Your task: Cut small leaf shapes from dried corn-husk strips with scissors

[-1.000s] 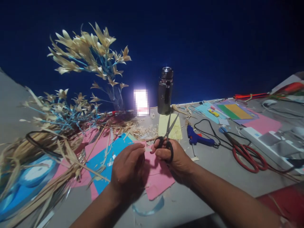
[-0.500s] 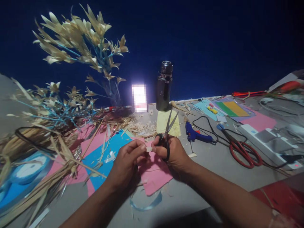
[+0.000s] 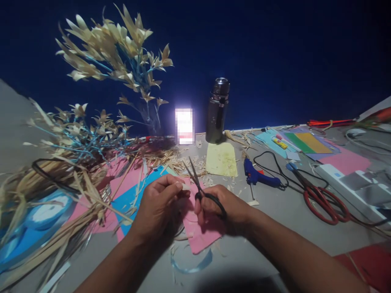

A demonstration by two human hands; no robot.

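Note:
In the middle of the head view, my right hand (image 3: 218, 205) grips black-handled scissors (image 3: 198, 185), fingers in the loops, the blades slightly parted and pointing up and left. To its left, my left hand (image 3: 161, 199) pinches a small pale piece (image 3: 185, 186) between thumb and forefinger; most of it is hidden by the fingers, and it looks like a bit of dried husk. The scissor blades are apart from this piece. Beneath both hands lies a pink paper sheet (image 3: 203, 238) with scraps on it.
Dried-husk flowers on blue stems (image 3: 106, 57) stand at the left, above husk strips (image 3: 88, 195) and blue paper (image 3: 143, 187). A dark flask (image 3: 216, 118) stands at the back. Rightward lie a blue glue gun (image 3: 261, 177), red-handled scissors (image 3: 325, 201) and a power strip (image 3: 345, 183).
My hands have drawn apart. The right hand has turned the scissors so the blades tip left, and its fingertips have left the pale piece, which stays in my left hand. The view has shifted slightly.

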